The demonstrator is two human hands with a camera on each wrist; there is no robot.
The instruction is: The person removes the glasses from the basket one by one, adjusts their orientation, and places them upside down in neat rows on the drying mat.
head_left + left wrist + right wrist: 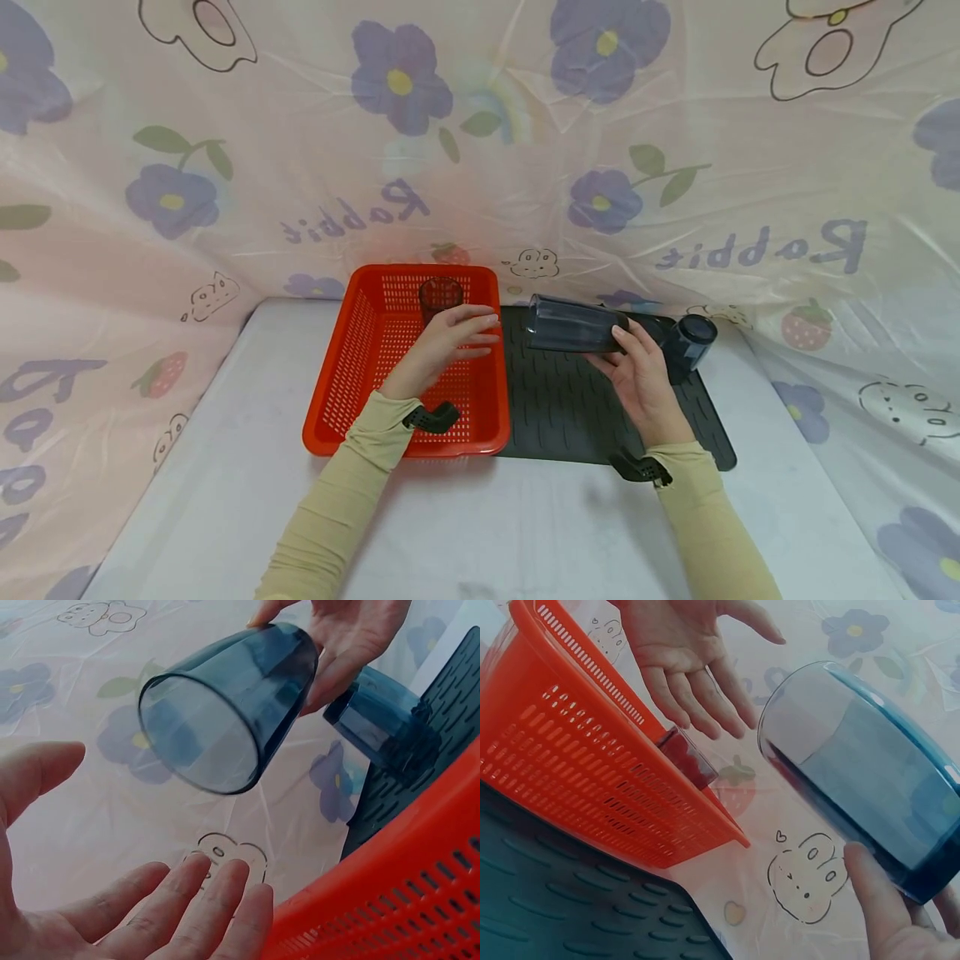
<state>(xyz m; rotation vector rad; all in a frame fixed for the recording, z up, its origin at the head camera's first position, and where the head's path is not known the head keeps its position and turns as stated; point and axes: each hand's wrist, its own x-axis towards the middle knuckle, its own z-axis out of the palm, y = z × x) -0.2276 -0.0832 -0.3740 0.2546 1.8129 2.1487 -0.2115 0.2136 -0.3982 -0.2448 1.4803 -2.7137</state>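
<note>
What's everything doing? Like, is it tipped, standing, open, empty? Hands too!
Basket: upright, open on top
Basket glass: inside, partly hidden
Mat: lying flat
Mat glass: standing on the mat
Held glass: tipped sideways, empty
Left hand: open, holding nothing
Right hand: gripping the held glass

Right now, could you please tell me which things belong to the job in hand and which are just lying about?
Likely in the job: held glass, right hand, left hand, red basket, glass inside it, dark mat, dark glassware on it.

Apparently just background: patterned sheet, white table.
</note>
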